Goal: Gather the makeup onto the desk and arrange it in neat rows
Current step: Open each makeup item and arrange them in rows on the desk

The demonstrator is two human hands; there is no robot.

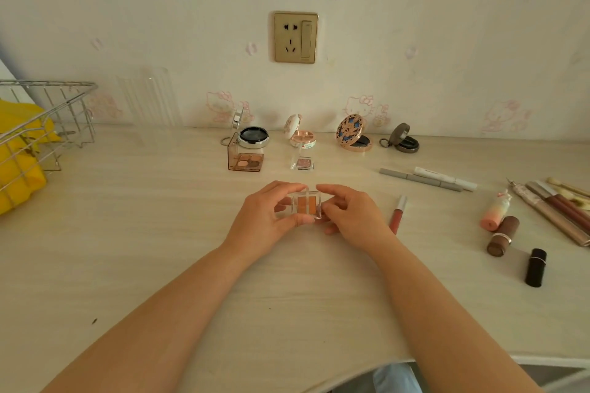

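A small clear palette [307, 205] with orange and brown pans is held over the middle of the pale desk [143, 233]. My left hand [265, 220] grips its left side and my right hand [352, 217] pinches its right side. Along the wall stand open compacts: a silver one [253, 137], a pink one [300, 137], a gold-and-blue one [354, 134] and a dark grey one [404, 139]. In front of them lie a brown eyeshadow palette [247, 160] and a tiny clear glitter pan [303, 163]. A pink lip gloss [397, 214] lies just right of my right hand.
Grey and white pens [427, 179] lie at the right. Further right are a peach bottle [496, 212], a brown lipstick [503, 235], a black lipstick [535, 267] and several brushes [562, 204]. A wire basket [41, 124] with yellow cloth stands at the left. A wall socket [295, 37] is above.
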